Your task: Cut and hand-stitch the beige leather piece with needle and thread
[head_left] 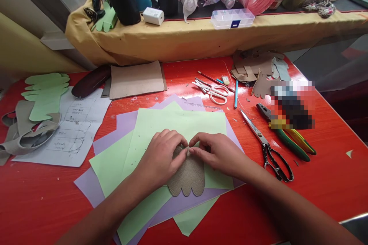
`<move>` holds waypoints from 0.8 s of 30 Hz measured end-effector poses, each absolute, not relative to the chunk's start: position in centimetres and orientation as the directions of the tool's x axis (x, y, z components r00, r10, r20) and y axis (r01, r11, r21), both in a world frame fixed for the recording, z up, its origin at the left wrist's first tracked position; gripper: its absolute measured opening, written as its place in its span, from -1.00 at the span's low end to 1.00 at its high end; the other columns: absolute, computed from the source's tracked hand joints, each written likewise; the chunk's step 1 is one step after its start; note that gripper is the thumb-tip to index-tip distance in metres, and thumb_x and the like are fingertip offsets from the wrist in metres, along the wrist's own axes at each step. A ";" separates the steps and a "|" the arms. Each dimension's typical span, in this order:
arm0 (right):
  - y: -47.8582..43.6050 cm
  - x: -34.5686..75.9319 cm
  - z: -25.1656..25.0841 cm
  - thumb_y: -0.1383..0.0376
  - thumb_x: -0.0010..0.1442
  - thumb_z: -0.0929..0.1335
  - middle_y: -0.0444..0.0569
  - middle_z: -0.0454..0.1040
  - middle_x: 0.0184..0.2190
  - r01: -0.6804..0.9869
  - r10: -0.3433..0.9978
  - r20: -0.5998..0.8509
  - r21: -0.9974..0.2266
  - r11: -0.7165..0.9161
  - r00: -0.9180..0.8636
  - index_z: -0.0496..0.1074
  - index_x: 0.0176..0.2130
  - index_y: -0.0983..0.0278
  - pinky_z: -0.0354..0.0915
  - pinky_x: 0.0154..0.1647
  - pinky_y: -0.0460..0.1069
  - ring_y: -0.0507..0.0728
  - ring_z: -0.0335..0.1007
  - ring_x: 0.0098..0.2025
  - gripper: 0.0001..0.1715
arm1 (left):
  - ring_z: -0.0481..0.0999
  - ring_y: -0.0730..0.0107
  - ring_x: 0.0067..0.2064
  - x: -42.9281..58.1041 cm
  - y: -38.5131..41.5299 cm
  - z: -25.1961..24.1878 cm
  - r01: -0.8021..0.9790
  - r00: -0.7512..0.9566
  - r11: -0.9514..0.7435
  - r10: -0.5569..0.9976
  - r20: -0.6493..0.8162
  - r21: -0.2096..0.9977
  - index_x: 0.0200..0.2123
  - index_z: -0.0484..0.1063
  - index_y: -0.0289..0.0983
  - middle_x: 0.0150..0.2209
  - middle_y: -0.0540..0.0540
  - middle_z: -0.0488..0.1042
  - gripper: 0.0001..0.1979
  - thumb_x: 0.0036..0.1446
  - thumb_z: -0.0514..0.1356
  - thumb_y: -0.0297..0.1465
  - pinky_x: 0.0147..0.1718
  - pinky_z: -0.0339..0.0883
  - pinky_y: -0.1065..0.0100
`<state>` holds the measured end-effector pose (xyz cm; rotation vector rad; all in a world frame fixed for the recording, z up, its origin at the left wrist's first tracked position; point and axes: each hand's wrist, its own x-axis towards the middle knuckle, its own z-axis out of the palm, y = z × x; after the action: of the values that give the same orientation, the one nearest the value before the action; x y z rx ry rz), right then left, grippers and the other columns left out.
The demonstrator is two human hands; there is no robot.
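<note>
A: Status on the hands?
B: I have the left hand (162, 157) and right hand (218, 153) both pinched shut on the top edge of the scalloped leather piece (188, 178). My fingertips meet at its middle.
A: Where's the piece?
B: Flat on the light green paper sheet (184, 122), scalloped end toward me. That sheet lies on purple sheets (123, 122) on the red table (316, 183).
A: Tools?
B: Black-handled shears (267, 147) are near the right hand, untouched. Green-handled pliers (287, 138) are beside them. White scissors (215, 92) are farther back, well apart.
</note>
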<state>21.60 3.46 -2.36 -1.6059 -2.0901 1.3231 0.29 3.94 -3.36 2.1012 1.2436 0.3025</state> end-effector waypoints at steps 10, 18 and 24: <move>3.2 21.2 -2.7 0.24 0.36 0.42 -0.20 0.56 -0.47 0.716 0.867 -0.340 -0.697 0.028 -0.365 0.55 -0.13 0.17 0.05 -0.40 -0.06 0.04 0.39 -0.45 -0.91 | 0.41 0.20 -0.14 0.3 4.0 -3.4 0.681 0.522 -0.319 0.843 -0.131 0.659 -0.23 0.45 -0.18 -0.22 -0.02 0.52 -0.91 0.31 0.15 -0.43 -0.11 0.22 0.12; 3.3 21.2 -2.6 0.24 0.35 0.42 -0.21 0.57 -0.45 0.720 0.865 -0.346 -0.694 0.024 -0.362 0.56 -0.13 0.17 0.05 -0.40 -0.07 0.03 0.40 -0.44 -0.91 | 0.41 0.21 -0.16 0.4 4.0 -3.4 0.696 0.497 -0.302 0.857 -0.134 0.651 -0.25 0.46 -0.19 -0.24 0.00 0.51 -0.93 0.30 0.17 -0.40 -0.12 0.21 0.13; 3.3 21.2 -2.6 0.24 0.35 0.43 -0.21 0.56 -0.48 0.719 0.867 -0.332 -0.694 0.042 -0.371 0.55 -0.14 0.19 0.03 -0.41 -0.07 0.03 0.39 -0.46 -0.91 | 0.40 0.21 -0.16 0.5 4.0 -3.5 0.696 0.500 -0.305 0.856 -0.134 0.650 -0.26 0.45 -0.19 -0.24 0.00 0.51 -0.94 0.29 0.19 -0.39 -0.14 0.20 0.15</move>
<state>21.18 3.27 -2.62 -1.6468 -2.1306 1.2352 0.50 4.02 -3.52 2.0855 1.2680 0.3115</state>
